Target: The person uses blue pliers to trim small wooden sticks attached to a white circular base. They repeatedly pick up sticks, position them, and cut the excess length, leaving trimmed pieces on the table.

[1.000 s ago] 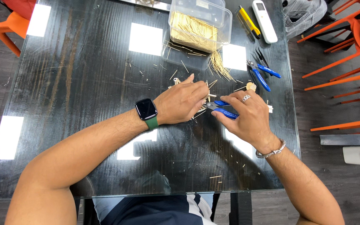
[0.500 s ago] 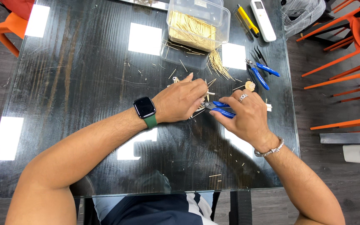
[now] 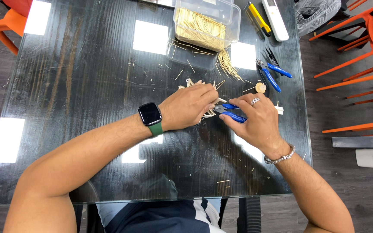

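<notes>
Head view: left hand (image 3: 191, 105) pinches a small toothpick model (image 3: 210, 113) on the glass table (image 3: 87, 64); right hand (image 3: 255, 121) grips blue-handled cutters (image 3: 232, 111) touching it.

Both hands are meeting at mid-table, forearms angling inward.

The left hand (image 3: 189, 105) is lying palm down, fingers curled and pressing downward, wrist straight. The right hand (image 3: 255, 121) is gripping closed, knuckles up, its fingers pointing toward the left.
</notes>
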